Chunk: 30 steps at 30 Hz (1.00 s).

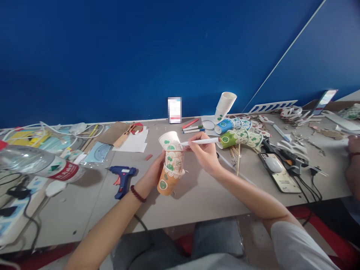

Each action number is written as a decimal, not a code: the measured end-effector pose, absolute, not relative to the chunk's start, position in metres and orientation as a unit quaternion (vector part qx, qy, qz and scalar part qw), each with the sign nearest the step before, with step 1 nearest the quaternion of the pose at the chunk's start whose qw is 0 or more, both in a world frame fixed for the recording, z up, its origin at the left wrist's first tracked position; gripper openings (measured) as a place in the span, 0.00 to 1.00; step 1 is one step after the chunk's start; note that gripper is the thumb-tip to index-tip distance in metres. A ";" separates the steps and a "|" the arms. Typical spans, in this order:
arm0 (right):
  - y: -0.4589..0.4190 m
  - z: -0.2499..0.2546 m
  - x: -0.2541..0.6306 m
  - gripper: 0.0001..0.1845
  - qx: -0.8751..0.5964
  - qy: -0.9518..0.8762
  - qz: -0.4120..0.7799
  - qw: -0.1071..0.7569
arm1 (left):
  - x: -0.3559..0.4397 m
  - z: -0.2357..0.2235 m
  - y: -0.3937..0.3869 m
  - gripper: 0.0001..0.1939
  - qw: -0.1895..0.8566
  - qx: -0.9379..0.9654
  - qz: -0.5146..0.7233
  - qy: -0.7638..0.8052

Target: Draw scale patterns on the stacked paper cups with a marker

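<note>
My left hand is wrapped around a stack of paper cups, which tilts a little above the table. The lowest cup is orange, and the ones over it are white with orange and green drawn patterns and scalloped edges. In my right hand is a white marker pen, gripped like a pencil. The marker's tip end meets the side of the upper white cup; whether it touches I cannot tell. A blue glue gun lies left of my left hand.
Decorated green cups and a blue cup stack lie to the right, before a tall white cup stack. A phone bearing a mouse lies farther right, near another person's arm. A water bottle lies left.
</note>
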State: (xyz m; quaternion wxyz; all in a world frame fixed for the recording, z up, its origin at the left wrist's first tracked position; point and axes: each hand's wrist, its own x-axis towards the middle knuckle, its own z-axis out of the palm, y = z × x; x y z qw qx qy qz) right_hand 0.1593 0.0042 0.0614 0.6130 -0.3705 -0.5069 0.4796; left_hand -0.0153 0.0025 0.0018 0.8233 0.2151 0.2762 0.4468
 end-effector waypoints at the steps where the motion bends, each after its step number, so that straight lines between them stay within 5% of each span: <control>1: 0.003 0.062 0.159 0.05 -0.370 -0.511 0.478 0.611 | -0.014 0.004 0.002 0.19 0.831 0.215 0.435 0.272; 6: -0.001 0.063 0.157 0.04 -0.380 -0.534 0.462 0.598 | -0.012 0.014 -0.002 0.26 0.846 0.237 0.401 0.259; 30: -0.001 0.059 0.157 0.05 -0.450 -0.589 0.392 0.545 | -0.021 0.003 -0.003 0.25 0.815 0.267 0.416 0.302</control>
